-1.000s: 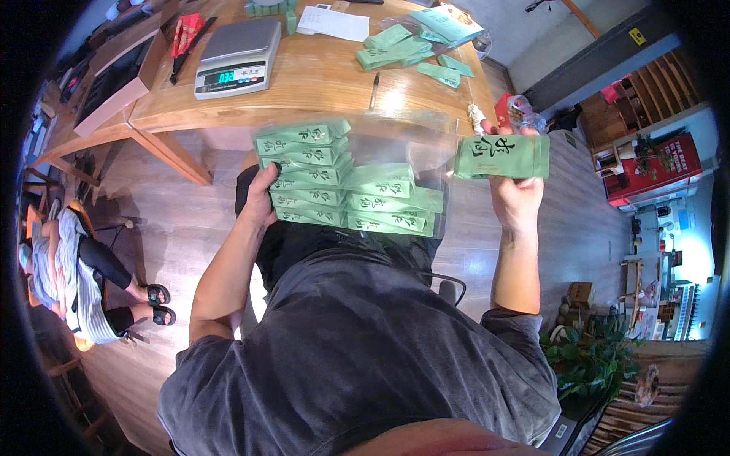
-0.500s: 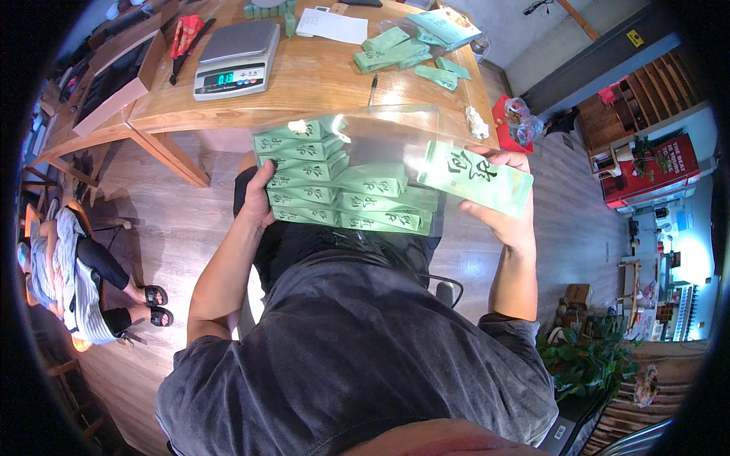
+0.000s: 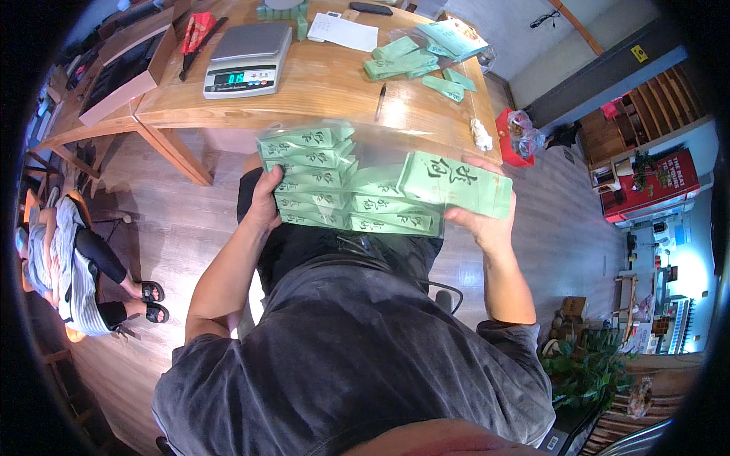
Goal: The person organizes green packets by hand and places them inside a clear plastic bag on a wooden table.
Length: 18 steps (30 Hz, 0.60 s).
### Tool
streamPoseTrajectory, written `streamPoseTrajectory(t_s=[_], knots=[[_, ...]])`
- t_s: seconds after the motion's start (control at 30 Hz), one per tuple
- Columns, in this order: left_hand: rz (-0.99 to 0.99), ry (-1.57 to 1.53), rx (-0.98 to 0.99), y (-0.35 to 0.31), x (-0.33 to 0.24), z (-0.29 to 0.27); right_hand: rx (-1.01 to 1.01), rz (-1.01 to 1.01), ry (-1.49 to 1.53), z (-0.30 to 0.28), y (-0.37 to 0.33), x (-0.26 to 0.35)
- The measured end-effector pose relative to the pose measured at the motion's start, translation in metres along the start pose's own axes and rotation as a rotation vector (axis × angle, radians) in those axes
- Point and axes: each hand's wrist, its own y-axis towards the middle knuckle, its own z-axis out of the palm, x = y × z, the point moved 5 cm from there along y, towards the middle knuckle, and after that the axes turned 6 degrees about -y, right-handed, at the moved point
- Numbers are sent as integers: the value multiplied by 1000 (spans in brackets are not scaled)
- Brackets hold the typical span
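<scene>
A clear plastic bag lies over my lap, holding green packets stacked in two columns. The left column is taller than the right one. My left hand grips the bag's left side, thumb on top against the packets. In my right hand is a single green packet with dark brushed characters, thumb below and fingers behind its far edge. This packet overlaps the right end of the stack; whether its left end is inside the bag I cannot tell.
On the wooden table ahead stand a digital scale, a pen, paper sheets and loose green packets. A crumpled tissue lies at the right edge, near a red bin. Another person sits at left.
My right hand has moved left with the green packet, bringing it over the right end of the stack. My left hand keeps its hold on the bag.
</scene>
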Motion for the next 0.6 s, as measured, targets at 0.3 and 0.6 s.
streamPoseTrajectory(t_s=[0.3,0.6], knots=[[3,43,41,-1,0,10,228,190,74,28,6,1],[13,-6,51,-1,1,10,-19,60,297,16,8,-17]])
